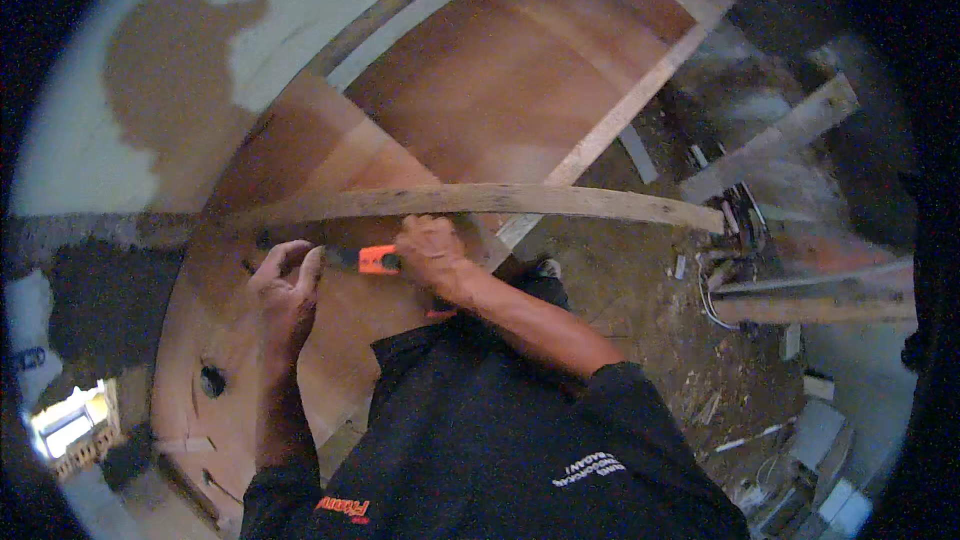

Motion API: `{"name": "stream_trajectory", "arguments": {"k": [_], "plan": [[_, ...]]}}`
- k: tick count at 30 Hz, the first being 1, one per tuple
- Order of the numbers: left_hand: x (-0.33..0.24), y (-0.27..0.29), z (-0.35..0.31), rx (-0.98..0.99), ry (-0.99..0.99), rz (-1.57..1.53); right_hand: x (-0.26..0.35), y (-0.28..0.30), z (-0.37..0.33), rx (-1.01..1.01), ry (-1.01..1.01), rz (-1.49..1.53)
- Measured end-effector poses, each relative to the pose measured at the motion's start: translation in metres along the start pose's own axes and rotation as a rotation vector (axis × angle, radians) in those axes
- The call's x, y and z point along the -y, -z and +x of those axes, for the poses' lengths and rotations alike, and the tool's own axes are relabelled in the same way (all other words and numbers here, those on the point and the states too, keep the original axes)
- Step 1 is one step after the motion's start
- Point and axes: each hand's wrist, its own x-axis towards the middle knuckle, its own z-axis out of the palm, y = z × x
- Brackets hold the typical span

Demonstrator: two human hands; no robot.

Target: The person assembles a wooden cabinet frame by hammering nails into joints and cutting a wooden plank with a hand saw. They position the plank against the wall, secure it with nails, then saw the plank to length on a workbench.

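My right hand (pixel 430 250) is closed around the handle of a handsaw (pixel 378 260) with orange and black parts. Its dark blade points left and is hard to make out in the dim light. A long wooden batten (pixel 560 199) runs crosswise just beyond the hand. To the left, my left hand (pixel 287 278) is raised with bent fingers and thumb apart, close to the far end of the blade. Nothing shows between those fingers. Below both hands lies a broad reddish-brown board (pixel 340 335).
Another reddish-brown panel (pixel 500 70) with pale wood edging (pixel 640 105) stands beyond the batten. At right, a loose plank (pixel 775 140), cables (pixel 742 215) and scraps lie about the dirty floor (pixel 640 340). A pale wall (pixel 280 0) bearing a shadow rises at far left.
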Motion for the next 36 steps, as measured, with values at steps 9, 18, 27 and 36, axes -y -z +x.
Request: {"name": "stream_trajectory", "arguments": {"k": [9, 18, 27, 36], "plan": [[-0.089, -0.018, 0.035, 0.027, -0.329, -0.232, -0.058, 0.093, -0.137, -0.251, -0.163, 0.504], [-0.100, -0.214, 0.078, 0.708, -0.432, -0.140, -0.031, 0.149, -0.423, -0.230, -1.266, 0.690], [-0.092, -0.296, 0.044, 0.668, -0.807, 0.444, 0.108, 0.105, -0.479, -1.356, -1.186, 1.264], [-0.107, -0.295, 0.088, 0.947, -0.797, 0.214, 0.136, 0.105, -0.389, -1.929, -0.642, 1.762]]}}
